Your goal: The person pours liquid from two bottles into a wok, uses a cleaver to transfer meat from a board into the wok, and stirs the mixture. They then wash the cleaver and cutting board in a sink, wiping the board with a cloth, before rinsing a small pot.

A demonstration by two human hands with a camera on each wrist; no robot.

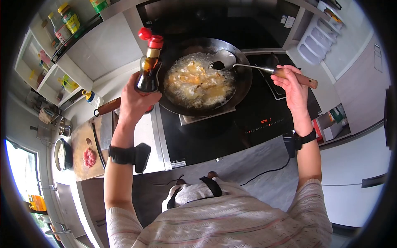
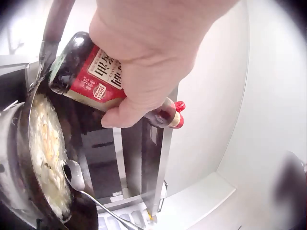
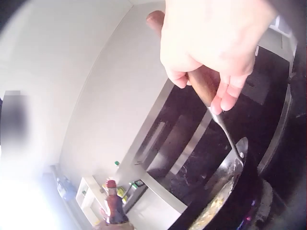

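Observation:
My left hand [image 1: 134, 102] grips a dark sauce bottle [image 1: 147, 78] beside the left rim of the wok, neck up, its red flip cap raised. A red label with printed characters shows on the bottle in the left wrist view. In my right hand [image 1: 295, 90] is the wooden handle of a metal ladle [image 1: 226, 58], held between thumb and fingers. Dark liquid [image 1: 218, 65] lies in the ladle's bowl, which overlaps the right side of the wok [image 1: 245, 84]. Pale and golden food [image 1: 198, 84] sits in bubbling liquid in the wok.
A black cooktop [image 1: 223, 136] with lit red controls bears the wok. The wok's wooden handle [image 1: 109, 106] points left. On a cutting board [image 1: 80, 142] lies raw minced meat [image 1: 89, 158], near a dark pot [image 1: 62, 153]. Bottles [image 1: 69, 18] stand on the upper-left shelf.

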